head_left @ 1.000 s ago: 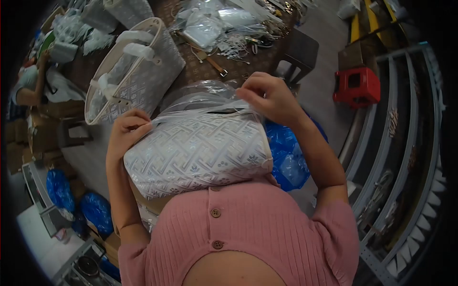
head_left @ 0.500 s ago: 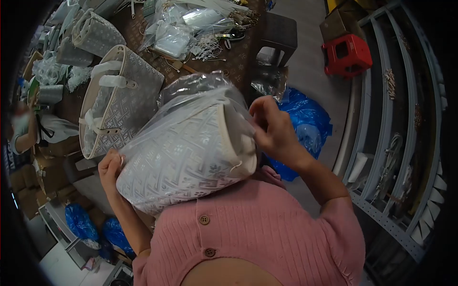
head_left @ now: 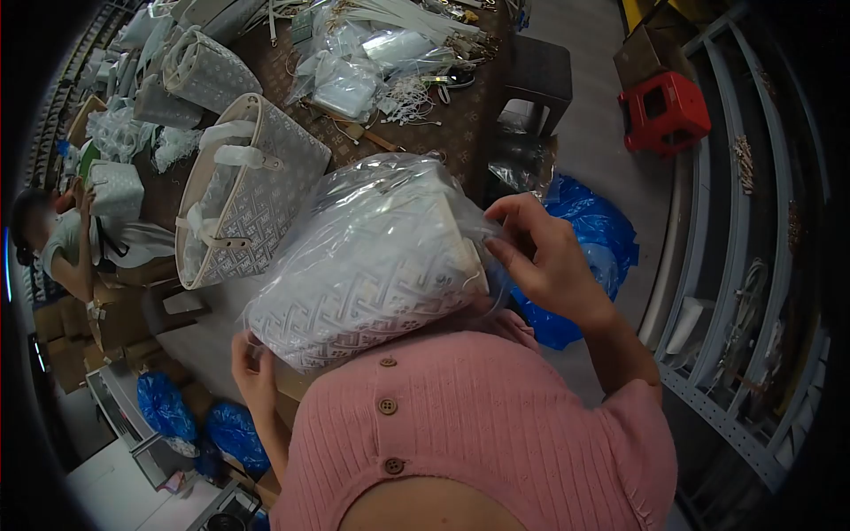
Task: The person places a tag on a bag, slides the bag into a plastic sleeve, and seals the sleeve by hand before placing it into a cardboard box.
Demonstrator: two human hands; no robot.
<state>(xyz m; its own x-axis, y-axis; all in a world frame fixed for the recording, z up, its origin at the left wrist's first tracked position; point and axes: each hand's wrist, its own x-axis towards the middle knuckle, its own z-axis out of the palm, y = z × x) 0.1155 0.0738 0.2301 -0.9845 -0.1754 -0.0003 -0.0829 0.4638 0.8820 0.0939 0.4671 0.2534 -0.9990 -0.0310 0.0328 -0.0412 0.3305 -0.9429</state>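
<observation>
A white patterned handbag lies on its side against my front, inside a clear plastic bag. Loose film bunches over its far side. At the plastic bag's right edge, my right hand pinches the film between thumb and fingers. My left hand is at the lower left corner, fingers curled on the plastic; part of its grip is hard to see. Just beyond stands another patterned tote, upright, its handles wrapped in white film.
The brown patterned table carries more bags, a heap of clear plastic packets and white strings. A dark stool, blue plastic sacks and a metal rack stand right. A co-worker holds a light bag at left.
The plastic-covered handbag has tilted, showing more of its base side. My left hand has moved down and right; my right hand has shifted right and slightly down, still on the film.
</observation>
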